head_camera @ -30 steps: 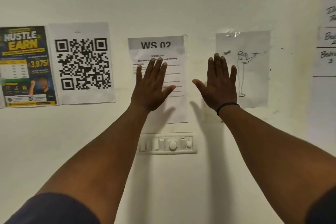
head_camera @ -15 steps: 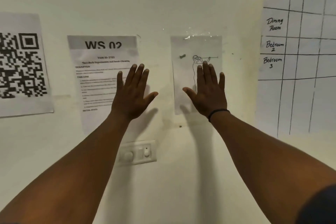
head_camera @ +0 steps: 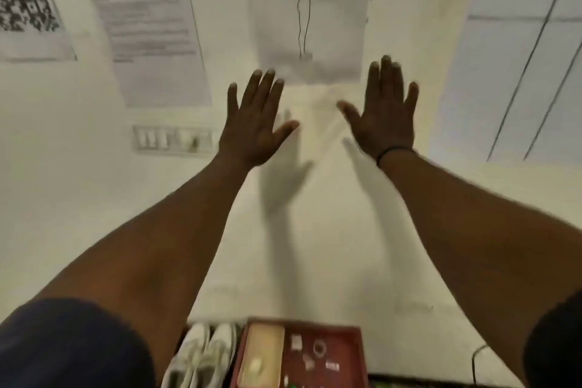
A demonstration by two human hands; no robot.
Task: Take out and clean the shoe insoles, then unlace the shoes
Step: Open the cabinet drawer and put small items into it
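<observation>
A pair of white laced shoes (head_camera: 201, 356) stands side by side at the bottom edge of the head view, toes toward the wall. My left hand (head_camera: 256, 124) and my right hand (head_camera: 382, 113) are stretched out high in front of the white wall, backs toward me, fingers spread, holding nothing. Both hands are far above the shoes. A black band circles my right wrist. The insoles are hidden inside the shoes.
Right of the shoes lies a red tray (head_camera: 352, 340) with a tan block and several small items. On the wall hang printed sheets (head_camera: 148, 25), a line drawing (head_camera: 310, 12), a hand-drawn grid chart (head_camera: 516, 57) and a switch plate (head_camera: 171, 138). A dark cable (head_camera: 475, 359) runs at lower right.
The view has tilted down, so the wall papers slid upward and the shoes and red tray came into sight at the bottom. Both hands stay spread and empty.
</observation>
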